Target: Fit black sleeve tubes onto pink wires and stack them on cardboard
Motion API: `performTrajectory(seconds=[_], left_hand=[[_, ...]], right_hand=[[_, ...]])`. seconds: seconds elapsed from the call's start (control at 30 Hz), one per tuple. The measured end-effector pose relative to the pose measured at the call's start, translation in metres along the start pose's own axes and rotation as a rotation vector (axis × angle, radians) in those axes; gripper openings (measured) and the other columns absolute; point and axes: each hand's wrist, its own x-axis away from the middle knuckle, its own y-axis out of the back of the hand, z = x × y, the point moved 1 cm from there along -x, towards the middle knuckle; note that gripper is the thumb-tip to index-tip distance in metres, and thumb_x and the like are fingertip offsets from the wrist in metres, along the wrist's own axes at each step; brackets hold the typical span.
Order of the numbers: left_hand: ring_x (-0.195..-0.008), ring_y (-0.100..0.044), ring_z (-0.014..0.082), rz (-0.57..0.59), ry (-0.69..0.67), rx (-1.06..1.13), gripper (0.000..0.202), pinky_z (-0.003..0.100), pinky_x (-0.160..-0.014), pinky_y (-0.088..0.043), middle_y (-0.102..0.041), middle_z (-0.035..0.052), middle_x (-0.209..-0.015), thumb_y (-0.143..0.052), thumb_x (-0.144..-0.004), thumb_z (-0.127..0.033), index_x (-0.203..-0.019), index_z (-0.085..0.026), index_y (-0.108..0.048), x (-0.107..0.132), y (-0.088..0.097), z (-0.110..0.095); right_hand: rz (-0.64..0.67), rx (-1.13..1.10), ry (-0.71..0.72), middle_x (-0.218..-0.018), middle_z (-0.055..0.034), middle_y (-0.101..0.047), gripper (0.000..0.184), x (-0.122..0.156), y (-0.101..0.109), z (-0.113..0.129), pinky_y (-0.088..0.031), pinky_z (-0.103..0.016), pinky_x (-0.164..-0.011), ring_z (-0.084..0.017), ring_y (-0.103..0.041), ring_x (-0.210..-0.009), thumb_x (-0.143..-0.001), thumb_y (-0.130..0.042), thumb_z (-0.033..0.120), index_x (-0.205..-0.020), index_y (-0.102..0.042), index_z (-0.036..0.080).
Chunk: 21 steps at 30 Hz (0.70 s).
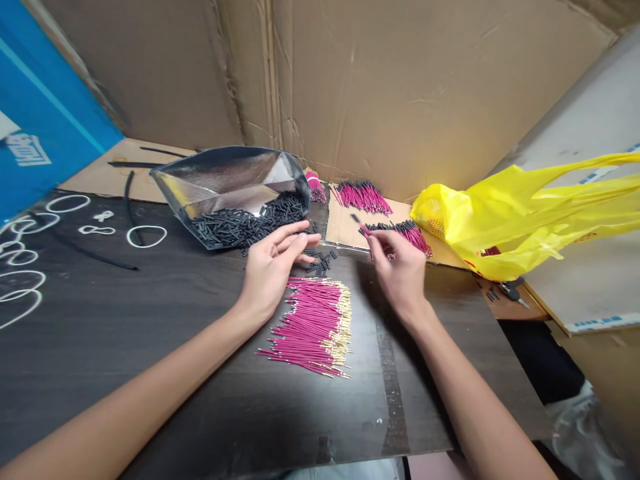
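Observation:
Between the thumb and fingers of my right hand (400, 267) is a magenta wire (366, 230) with a black sleeve on its raised end. My left hand (267, 270) hovers by the small pile of loose black tube pieces (323, 261), its fingers loosely stretched and apart; I make out nothing in them. Below it, a stack of magenta wires (310, 323) with gold-coloured ends lies on the dark table (200, 387). Right behind my left hand, a silvery bag (225, 177) lies open, full of short black tube pieces (235, 223).
Magenta wires with black sleeves (363, 197) lie on a cardboard sheet (343, 223), partly behind my right hand. A banded bundle (315, 185) stands by the bag. Right is a yellow plastic bag (465, 213); left are white rubber bands (147, 237). A cardboard wall (400, 80) closes the back.

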Motion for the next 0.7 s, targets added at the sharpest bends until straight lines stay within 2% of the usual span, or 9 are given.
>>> performTrajectory(seconds=[0.07, 0.13, 0.23, 0.5, 0.7], left_hand=[[-0.081, -0.073, 0.0207, -0.001, -0.006, -0.044, 0.03, 0.027, -0.068, -0.06, -0.078, 0.0111, -0.092, -0.074, -0.084, -0.029, -0.109, -0.012, -0.074, -0.001, 0.001, 0.001], [-0.07, -0.071, 0.0182, -0.003, 0.013, -0.06, 0.022, 0.027, -0.064, -0.058, -0.077, 0.0097, -0.083, -0.073, -0.083, -0.025, -0.101, -0.011, -0.074, 0.0, 0.001, 0.002], [-0.063, -0.067, 0.0162, 0.013, 0.039, -0.073, 0.017, 0.027, -0.061, -0.056, -0.075, 0.0079, -0.077, -0.071, -0.081, -0.022, -0.094, -0.012, -0.073, 0.002, 0.0, 0.003], [-0.057, -0.064, 0.0147, 0.045, 0.026, -0.12, 0.01, 0.026, -0.055, -0.052, -0.07, 0.0045, -0.07, -0.067, -0.08, -0.02, -0.086, -0.014, -0.071, 0.001, -0.001, 0.005], [-0.055, -0.063, 0.0143, 0.066, 0.015, -0.149, 0.008, 0.026, -0.054, -0.051, -0.068, 0.004, -0.068, -0.065, -0.078, -0.018, -0.082, -0.015, -0.071, 0.0, 0.0, 0.006]], right_hand=[[-0.068, 0.136, -0.049, -0.097, -0.0081, -0.076, 0.019, -0.009, 0.012, -0.026, -0.054, -0.035, -0.083, -0.02, -0.07, -0.084, -0.099, -0.055, 0.023, -0.103, -0.073, 0.018], [-0.071, 0.243, -0.085, -0.096, -0.0113, -0.077, 0.022, -0.015, 0.021, -0.047, -0.052, -0.034, -0.084, -0.021, -0.07, -0.085, -0.098, -0.053, 0.021, -0.099, -0.074, 0.016], [-0.069, 0.313, -0.107, -0.093, -0.0134, -0.077, 0.023, -0.018, 0.025, -0.063, -0.051, -0.036, -0.082, -0.022, -0.069, -0.083, -0.095, -0.052, 0.019, -0.094, -0.075, 0.015], [0.001, 0.529, -0.168, -0.089, -0.01, -0.077, 0.022, -0.019, 0.018, -0.057, -0.044, -0.033, -0.07, -0.021, -0.067, -0.077, -0.088, -0.055, 0.022, -0.088, -0.077, 0.017], [0.061, 0.605, -0.224, -0.095, -0.0093, -0.074, 0.018, -0.019, 0.024, -0.048, -0.04, -0.033, -0.065, -0.022, -0.064, -0.076, -0.088, -0.061, 0.026, -0.092, -0.078, 0.02]])
